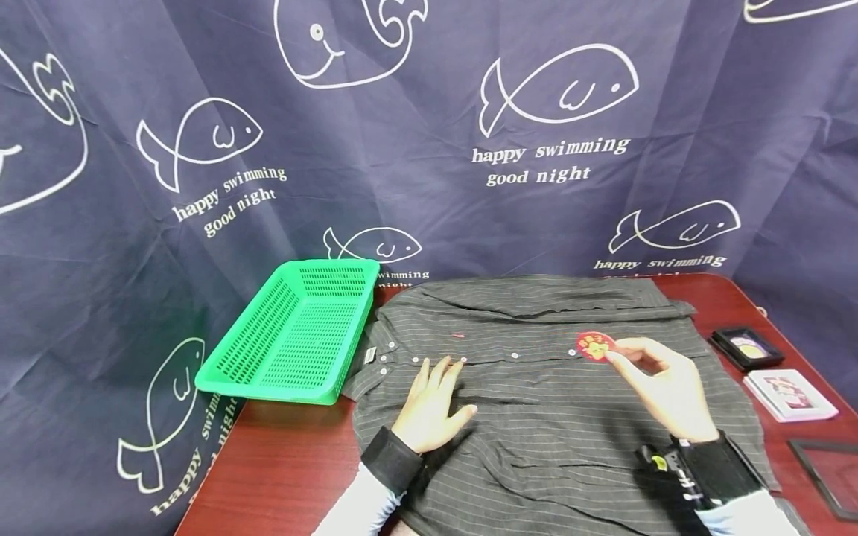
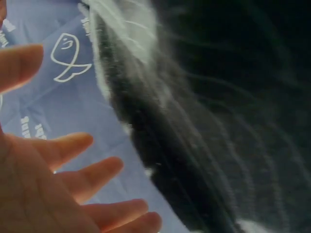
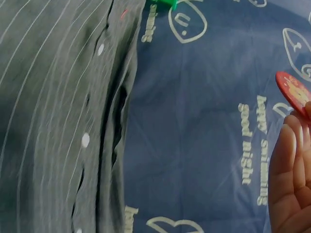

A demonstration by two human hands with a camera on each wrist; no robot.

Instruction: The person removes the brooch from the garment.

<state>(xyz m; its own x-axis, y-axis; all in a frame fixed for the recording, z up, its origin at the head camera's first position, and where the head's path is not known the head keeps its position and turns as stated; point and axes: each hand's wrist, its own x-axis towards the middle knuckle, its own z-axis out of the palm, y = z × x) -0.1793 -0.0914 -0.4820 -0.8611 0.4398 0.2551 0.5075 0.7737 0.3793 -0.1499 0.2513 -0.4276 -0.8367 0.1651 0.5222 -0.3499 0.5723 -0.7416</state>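
Observation:
A dark grey pinstriped button-up shirt (image 1: 550,417) lies spread on the reddish-brown table, collar toward the left. Between thumb and fingers, my right hand (image 1: 663,387) pinches a round red badge (image 1: 595,346) with a yellow figure, over the shirt's button placket. The same badge (image 3: 294,92) shows at the right edge of the right wrist view, its lower part covered by fingers. My left hand (image 1: 432,413) has its fingers extended and spread at the placket near the collar; whether it touches the cloth I cannot tell. In the left wrist view, its palm (image 2: 36,184) holds nothing.
A green plastic basket (image 1: 365,327) stands at the table's left, beside the collar. Along the right side are a black square case (image 1: 727,344), a stack of white cards (image 1: 821,406) and a black frame (image 1: 814,476). A blue fish-print curtain (image 1: 429,164) hangs behind.

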